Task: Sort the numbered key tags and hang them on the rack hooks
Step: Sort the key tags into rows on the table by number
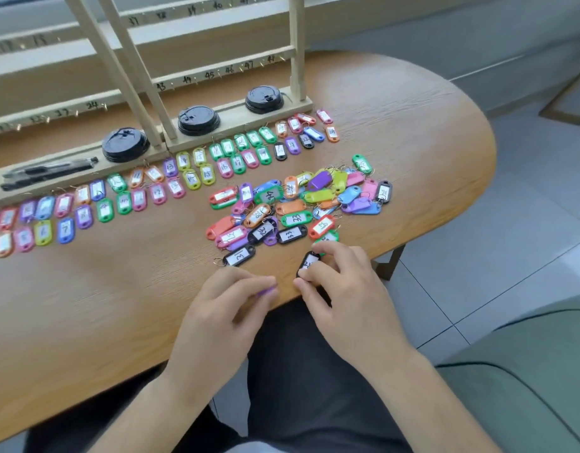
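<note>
My R hand (340, 289) pinches black tag (309, 262), long axis pointing away; L hand (223, 308) curled on purple tag (266, 291); sorted rows (123, 201) lie far-left, nearer L.

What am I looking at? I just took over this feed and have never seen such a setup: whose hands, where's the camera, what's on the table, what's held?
There is no machine here: a person works with two bare hands. The single camera sits on their head, looking forward and down. The table carries a wooden rack with numbered hooks and black lids on its base. In front of the rack lie rows of coloured numbered tags. A loose pile of tags sits nearer the hands, and tag 31 lies apart from it. The left hand pinches a purple tag. The right hand holds a black tag near the table edge.
</note>
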